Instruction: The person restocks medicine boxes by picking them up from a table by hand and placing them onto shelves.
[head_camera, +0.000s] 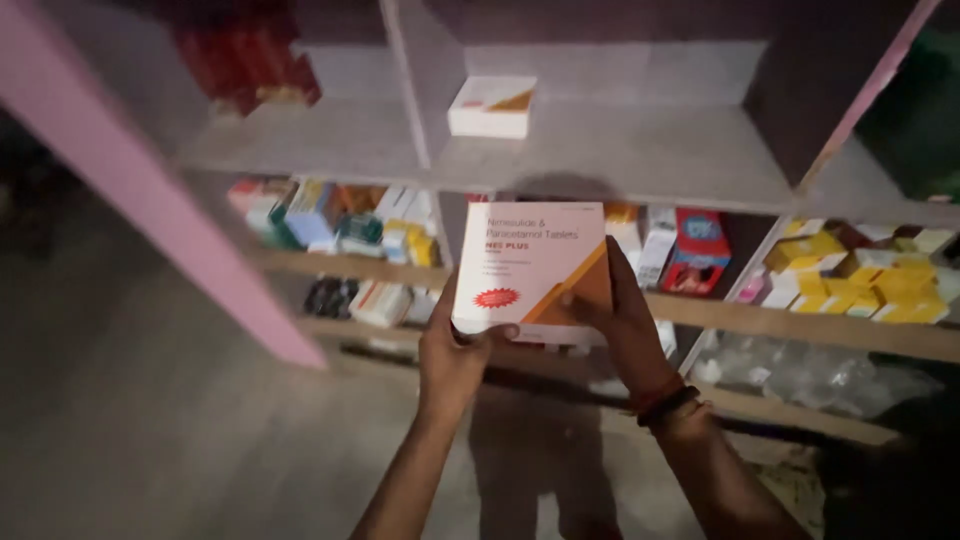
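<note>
Medicine box, white with an orange corner and a red seal, sits upright between both hands in front of the shelving, clear of every shelf board. Left hand cups its lower left corner: the thumb lies across the bottom front edge and the remaining fingers are curled out of sight behind the box, so they are pressed to it rather than spread. Right hand clasps the right side, its fingers folded flat over the orange patch on the front, close together; a dark band and a reddish thread circle that wrist.

Above the fingertips, on the otherwise bare upper shelf, a matching white-and-orange box lies flat. Just beyond the right fingers stands a red and blue carton, and farther out on that side a stack of yellow boxes. Past the left thumb, mixed small packets crowd the middle shelf.

As for progress, the box is firmly in hand and resting on no shelf; whether it is coming off or going onto the shelves cannot be judged, and the dim, soft picture probably hides smaller details.
</note>
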